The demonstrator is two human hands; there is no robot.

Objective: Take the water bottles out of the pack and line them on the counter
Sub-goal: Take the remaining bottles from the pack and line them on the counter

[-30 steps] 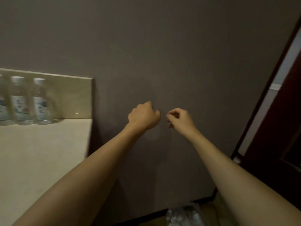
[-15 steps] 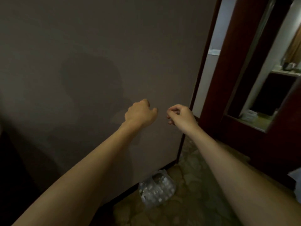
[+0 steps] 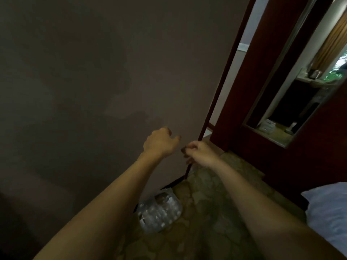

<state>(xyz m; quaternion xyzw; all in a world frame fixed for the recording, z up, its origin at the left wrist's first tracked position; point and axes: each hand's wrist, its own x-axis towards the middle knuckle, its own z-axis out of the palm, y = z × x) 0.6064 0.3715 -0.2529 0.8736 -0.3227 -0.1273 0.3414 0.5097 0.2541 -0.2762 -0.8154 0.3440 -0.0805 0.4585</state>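
My view has swung right and down: the counter and its lined-up bottles are gone from sight, and the plastic-wrapped bottle pack [image 3: 159,211] now lies fully visible on the patterned carpet [image 3: 206,212] (a white pillow [image 3: 328,209] appeared at right).

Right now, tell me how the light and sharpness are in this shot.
Head view: dim and soft overall; the wall carries a broad shadow; the pack on the floor is blurry with small glints; daylight shows only at the upper right; wide-angle lens bows the door frame; both hands are slightly blurred.
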